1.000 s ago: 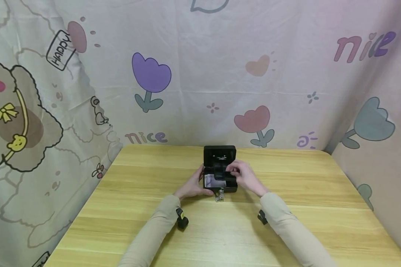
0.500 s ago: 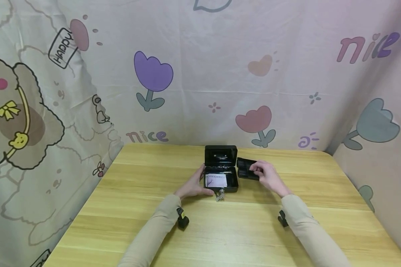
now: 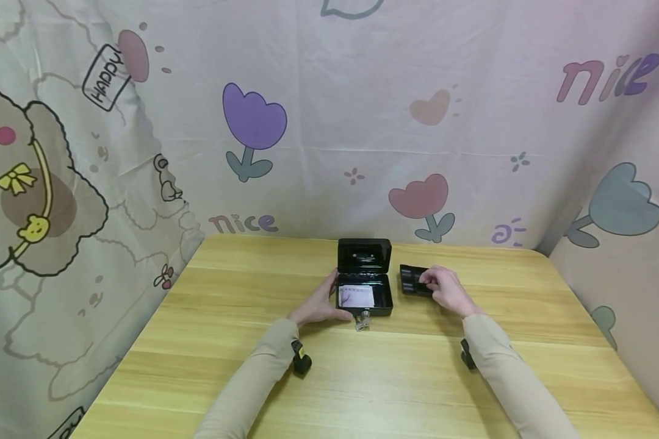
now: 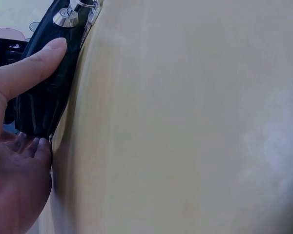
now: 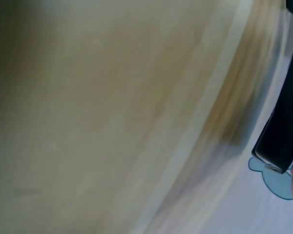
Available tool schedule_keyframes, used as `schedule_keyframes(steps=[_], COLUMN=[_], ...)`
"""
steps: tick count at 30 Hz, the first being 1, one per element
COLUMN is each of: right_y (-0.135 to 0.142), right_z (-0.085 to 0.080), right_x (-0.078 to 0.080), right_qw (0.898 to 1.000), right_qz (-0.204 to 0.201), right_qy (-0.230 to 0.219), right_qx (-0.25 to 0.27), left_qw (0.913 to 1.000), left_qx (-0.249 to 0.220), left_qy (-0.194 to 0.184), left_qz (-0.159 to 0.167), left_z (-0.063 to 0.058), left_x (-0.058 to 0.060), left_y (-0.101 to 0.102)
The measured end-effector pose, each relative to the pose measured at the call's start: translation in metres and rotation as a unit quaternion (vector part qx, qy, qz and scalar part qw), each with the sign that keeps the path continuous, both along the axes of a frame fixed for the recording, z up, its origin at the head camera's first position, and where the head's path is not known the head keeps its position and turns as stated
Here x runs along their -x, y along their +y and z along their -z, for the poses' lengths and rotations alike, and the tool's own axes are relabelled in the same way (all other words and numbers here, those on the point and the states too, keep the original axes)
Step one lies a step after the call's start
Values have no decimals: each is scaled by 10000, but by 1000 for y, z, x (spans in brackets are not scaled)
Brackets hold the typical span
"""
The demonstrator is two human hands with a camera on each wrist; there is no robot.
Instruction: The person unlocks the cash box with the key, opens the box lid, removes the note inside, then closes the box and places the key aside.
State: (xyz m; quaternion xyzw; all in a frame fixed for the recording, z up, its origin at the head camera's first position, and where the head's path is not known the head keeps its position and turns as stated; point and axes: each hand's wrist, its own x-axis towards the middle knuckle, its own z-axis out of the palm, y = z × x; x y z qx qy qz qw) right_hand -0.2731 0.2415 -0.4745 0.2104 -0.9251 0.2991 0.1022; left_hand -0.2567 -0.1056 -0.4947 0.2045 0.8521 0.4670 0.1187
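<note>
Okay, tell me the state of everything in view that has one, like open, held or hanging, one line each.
Black cash box: open, upright on the table.
Lid: raised.
Printed paper: lying inside the box, toward its left side.
Keys: hanging at the front lock.
Black tray: out of the box, to its right; resting or lifted, I can't tell.
Left hand: gripping the box.
Right hand: holding the tray.
</note>
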Motion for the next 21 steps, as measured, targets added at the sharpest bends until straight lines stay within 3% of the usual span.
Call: schedule_keyframes(steps=[7,14,21], right_y=[3,5,2], right_z=[6,7,3], right_x=[9,11,9], right_qw=[9988,9986,9987], right_qz=[51,199,257], right_qy=[241,-38,-20], right_qx=[-416,-481,-447], left_qw=[9997,9992,9991], left_qx=[-201,-334,-385], left_qy=[-119,-209,-182], left_qz=[37,59,53], left_z=[0,-2,-1], left_x=[0,-1,-1], left_y=[-1,-1,-1])
